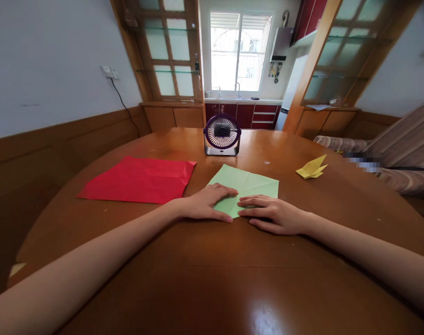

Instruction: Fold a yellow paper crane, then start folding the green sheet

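A light green sheet of paper [252, 180] with crease lines lies on the wooden table, one corner pointing toward me. My left hand [210, 202] rests on its left side, fingers and thumb spread apart. On the near right part of the sheet lies my right hand [272, 214], its fingers stretched out toward the left hand. The fingertips of the two hands are close but apart. Parts of the sheet's near edges are hidden beneath the hands. Left of the green paper is a flat red sheet of paper [142, 180]. A folded yellow paper piece [312, 168] sits at the right.
A small purple desk fan [222, 132] stands at the table's far side, beyond the green paper. The round wooden table [212, 288] curves away at both sides. A striped chair or sofa cover [407, 135] is at the right. A cord [123, 100] hangs from a wall socket.
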`<state>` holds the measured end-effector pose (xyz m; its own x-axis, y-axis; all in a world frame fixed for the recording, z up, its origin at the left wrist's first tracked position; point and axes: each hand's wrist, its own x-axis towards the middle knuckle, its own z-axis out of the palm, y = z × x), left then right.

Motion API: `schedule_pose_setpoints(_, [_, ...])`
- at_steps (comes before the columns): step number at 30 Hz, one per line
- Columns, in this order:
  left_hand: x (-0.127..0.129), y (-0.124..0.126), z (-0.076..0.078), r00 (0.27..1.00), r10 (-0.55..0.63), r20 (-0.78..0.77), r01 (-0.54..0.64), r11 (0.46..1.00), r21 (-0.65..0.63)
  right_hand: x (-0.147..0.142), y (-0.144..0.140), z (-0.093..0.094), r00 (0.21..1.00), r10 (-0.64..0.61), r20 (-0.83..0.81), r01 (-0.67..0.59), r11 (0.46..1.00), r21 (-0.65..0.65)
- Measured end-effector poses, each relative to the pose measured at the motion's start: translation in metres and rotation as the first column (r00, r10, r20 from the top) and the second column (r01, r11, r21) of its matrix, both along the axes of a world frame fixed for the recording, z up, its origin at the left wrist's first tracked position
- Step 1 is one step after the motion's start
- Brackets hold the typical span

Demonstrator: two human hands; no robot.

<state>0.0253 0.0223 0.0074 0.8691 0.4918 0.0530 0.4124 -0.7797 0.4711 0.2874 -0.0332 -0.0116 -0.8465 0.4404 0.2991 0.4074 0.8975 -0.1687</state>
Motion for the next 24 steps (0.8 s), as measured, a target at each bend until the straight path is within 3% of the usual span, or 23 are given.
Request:
schedule_pose_setpoints(10, [-0.001,0.001,-0.003,0.999,-0.010,0.039,0.010,1.000,-0.004,0.000,0.000,0.000,1.000,-0.013,-0.001,0.013,1.000,-0.015])
schedule_pose_setpoints(24, [-0.006,-0.010,-0.007,0.984,-0.135,0.114,0.117,0.981,0.154,0.001,-0.001,0.001,1.000,-0.028,0.000,0.028,0.999,-0.022])
